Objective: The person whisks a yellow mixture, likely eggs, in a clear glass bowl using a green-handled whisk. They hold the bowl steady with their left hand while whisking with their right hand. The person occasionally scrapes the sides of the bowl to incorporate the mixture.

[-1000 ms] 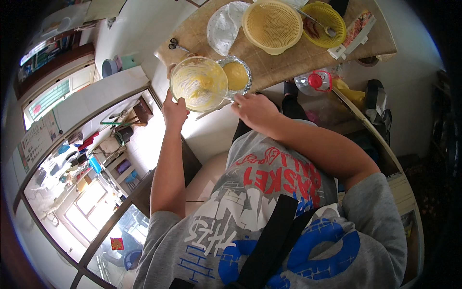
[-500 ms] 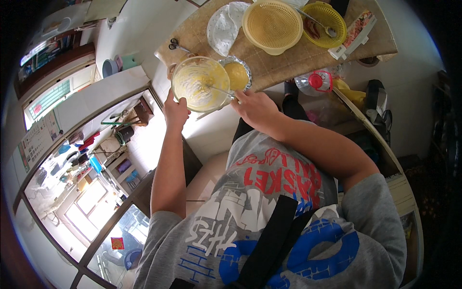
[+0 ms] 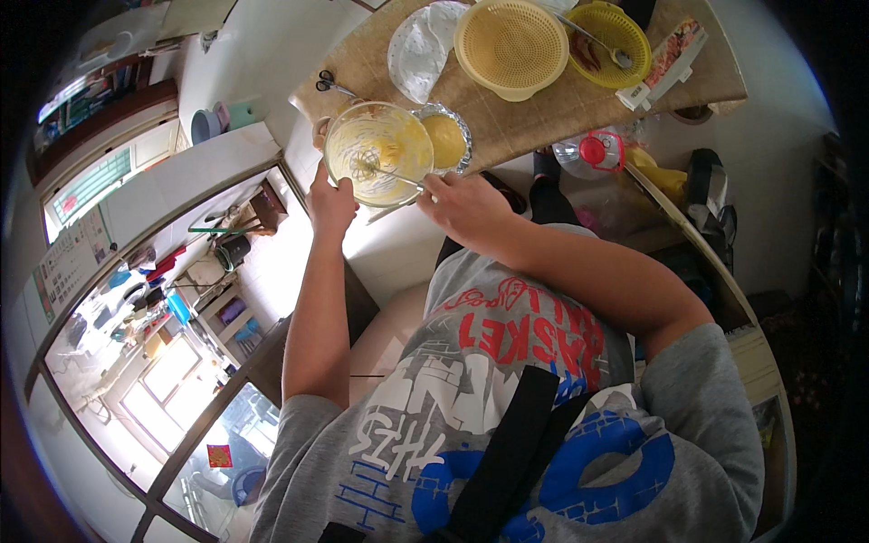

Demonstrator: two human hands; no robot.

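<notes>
My left hand [image 3: 331,203] grips the near left rim of a transparent mixing bowl [image 3: 405,127], with the thumb on the edge. The bowl is tilted toward me, its inside smeared with pale yellow batter. A metal whisk [image 3: 395,176] is closed in my right hand [image 3: 463,210]. Its wire end rests in the batter at the bowl's lower left. Right beside the bowl, partly behind its rim, sits a round foil-lined pan [image 3: 446,140] holding smooth yellow batter.
On the brown-covered table [image 3: 507,122] lie scissors [image 3: 333,84], a white spotted plastic sheet [image 3: 422,50], a cream colander [image 3: 510,50], a yellow basket [image 3: 634,34] with a spoon, and a long narrow box [image 3: 665,68]. A red-capped plastic jug [image 3: 579,154] stands below the table edge.
My right hand has shifted slightly left and down, and the whisk's wire end has moved left within the bowl. The left hand keeps its hold on the rim.
</notes>
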